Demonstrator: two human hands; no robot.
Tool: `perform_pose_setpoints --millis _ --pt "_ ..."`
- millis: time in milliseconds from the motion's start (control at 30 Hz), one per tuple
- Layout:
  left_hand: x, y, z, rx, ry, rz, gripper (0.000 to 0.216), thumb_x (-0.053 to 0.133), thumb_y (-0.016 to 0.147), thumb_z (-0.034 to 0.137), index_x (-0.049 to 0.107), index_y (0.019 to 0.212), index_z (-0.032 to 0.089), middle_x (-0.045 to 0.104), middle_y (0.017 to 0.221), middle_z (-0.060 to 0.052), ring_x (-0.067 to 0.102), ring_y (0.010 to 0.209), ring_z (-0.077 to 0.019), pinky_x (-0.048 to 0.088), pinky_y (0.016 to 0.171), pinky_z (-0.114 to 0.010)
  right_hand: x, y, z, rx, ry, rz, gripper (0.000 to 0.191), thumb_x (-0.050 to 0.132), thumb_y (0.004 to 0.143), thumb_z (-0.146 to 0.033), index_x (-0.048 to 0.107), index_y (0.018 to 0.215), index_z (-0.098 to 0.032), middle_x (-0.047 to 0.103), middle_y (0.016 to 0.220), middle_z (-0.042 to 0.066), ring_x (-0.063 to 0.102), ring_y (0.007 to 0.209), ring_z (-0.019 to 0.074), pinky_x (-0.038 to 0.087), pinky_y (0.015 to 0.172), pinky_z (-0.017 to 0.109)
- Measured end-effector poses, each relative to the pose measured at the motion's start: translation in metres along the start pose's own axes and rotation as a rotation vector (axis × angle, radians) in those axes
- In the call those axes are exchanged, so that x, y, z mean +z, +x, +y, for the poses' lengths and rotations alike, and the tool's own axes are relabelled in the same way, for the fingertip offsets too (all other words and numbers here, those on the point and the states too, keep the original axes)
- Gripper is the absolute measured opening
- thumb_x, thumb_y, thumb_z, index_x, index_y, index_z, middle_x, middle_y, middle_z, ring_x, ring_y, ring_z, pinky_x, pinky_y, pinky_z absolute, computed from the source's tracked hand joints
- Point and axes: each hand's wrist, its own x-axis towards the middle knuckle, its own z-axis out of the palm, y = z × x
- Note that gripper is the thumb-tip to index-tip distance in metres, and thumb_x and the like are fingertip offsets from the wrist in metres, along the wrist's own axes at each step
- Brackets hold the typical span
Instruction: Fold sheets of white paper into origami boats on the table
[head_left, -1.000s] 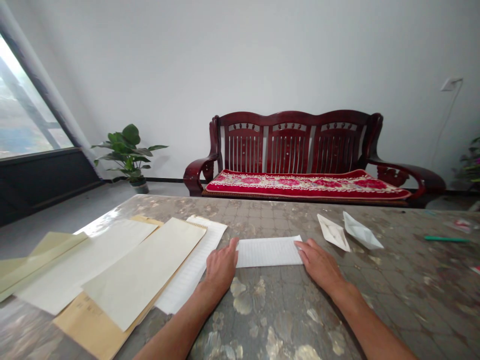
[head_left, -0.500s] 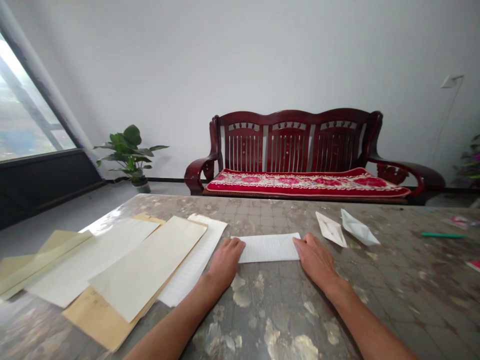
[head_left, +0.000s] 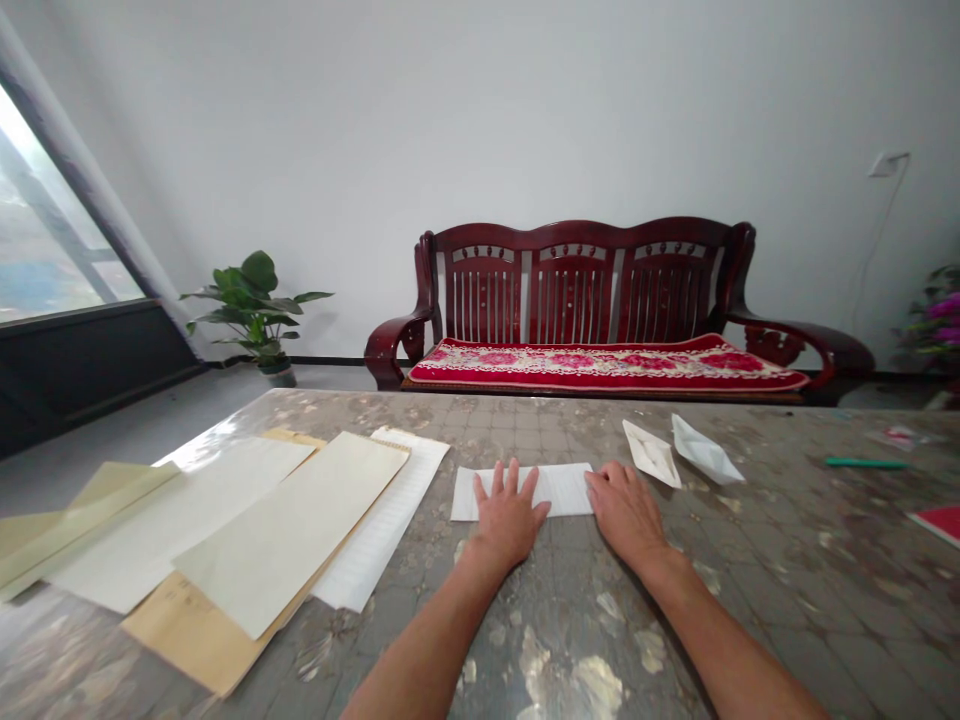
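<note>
A folded strip of white lined paper lies on the mottled grey table straight ahead of me. My left hand rests flat on its left half, fingers spread and open. At the strip's right end, my right hand lies palm down with its fingers together and stretched out onto the edge. Neither hand grips anything. Two folded white paper boats sit just right of the strip, beyond my right hand.
A fan of cream, white and tan sheets covers the table's left side. A green pen and a red item lie at the far right. Behind the table stand a dark wooden bench with a red cushion and a potted plant.
My left hand moved from the strip's left end onto the paper and spread flat. The right hand stayed at the right end. The camera view shifted slightly.
</note>
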Motion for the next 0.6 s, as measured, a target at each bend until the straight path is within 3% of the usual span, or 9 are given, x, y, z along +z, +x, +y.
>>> perform_pose_setpoints --millis 167,300,467,600 --pt "0.000 -0.005 -0.010 0.002 0.029 0.037 0.063 0.040 0.092 0.061 0.036 0.149 0.035 0.029 0.159 -0.008 0.019 0.146 -0.0384 0.010 0.111 -0.071 -0.002 -0.007 0.009 -0.007 0.068 0.003 0.024 0.044 0.094 -0.020 0.068 0.098 -0.023 0.063 0.099 0.008 0.053 0.099 0.0235 0.040 0.087 0.034" --pt "-0.001 -0.007 -0.011 -0.007 0.030 0.052 0.063 0.042 0.091 0.062 0.037 0.148 0.035 0.029 0.159 -0.009 0.020 0.146 -0.0387 0.009 0.111 -0.071 -0.011 -0.002 0.009 -0.009 0.384 0.059 0.034 0.037 0.096 -0.023 0.067 0.112 -0.021 0.065 0.111 0.008 0.057 0.106 0.0214 0.042 0.095 0.034" --pt "0.001 -0.011 -0.008 -0.019 0.032 0.056 0.062 0.041 0.091 0.061 0.037 0.148 0.035 0.029 0.159 -0.009 0.019 0.146 -0.0380 0.009 0.111 -0.071 -0.013 0.017 -0.001 -0.076 0.757 -0.120 0.043 0.034 0.096 -0.037 0.065 0.122 -0.021 0.066 0.123 0.010 0.059 0.115 0.0229 0.043 0.102 0.039" --pt "0.006 -0.014 -0.008 -0.022 0.038 0.074 0.063 0.040 0.092 0.061 0.036 0.149 0.035 0.029 0.159 -0.008 0.019 0.146 -0.0384 0.006 0.111 -0.072 0.004 0.024 -0.008 0.004 0.887 -0.224 0.048 0.036 0.094 -0.043 0.062 0.126 -0.020 0.064 0.130 0.011 0.056 0.122 0.0242 0.041 0.105 0.043"
